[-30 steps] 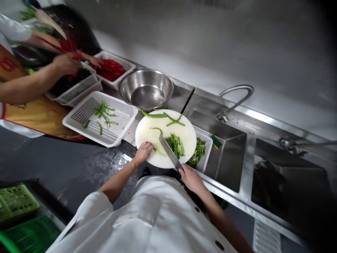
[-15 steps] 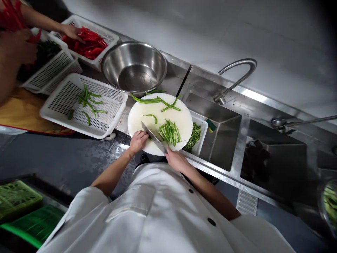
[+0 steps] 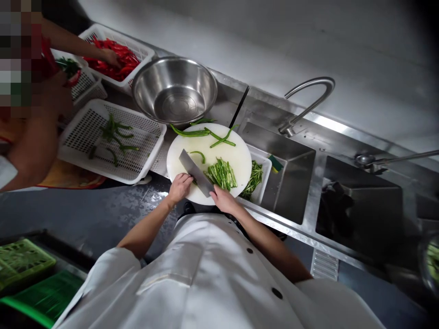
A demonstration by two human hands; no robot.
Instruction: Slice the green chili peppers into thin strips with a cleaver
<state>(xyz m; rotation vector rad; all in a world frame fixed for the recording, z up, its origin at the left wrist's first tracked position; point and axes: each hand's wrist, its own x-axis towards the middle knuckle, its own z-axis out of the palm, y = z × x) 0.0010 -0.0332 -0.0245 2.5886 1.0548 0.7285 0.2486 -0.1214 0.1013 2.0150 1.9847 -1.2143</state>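
Note:
My right hand grips the handle end of a cleaver. The broad blade slants up and left over the round white cutting board. Left of the blade, my left hand is closed with fingertips curled on a green chili pepper, mostly hidden, with only a dark green bit showing. A pile of sliced green chili lies right of the blade. One short curved chili rests above it, and several whole long green chilies lie along the board's far edge.
A steel bowl stands behind the board. To the left are a white basket with green chilies and a basket of red chilies, where a co-worker's hand reaches. At right, cut chili fills a basket beside the sink.
The cleaver has turned to show more of its flat side and shifted slightly left with my right hand. The co-worker's arms have moved right, one now over the white basket's left side.

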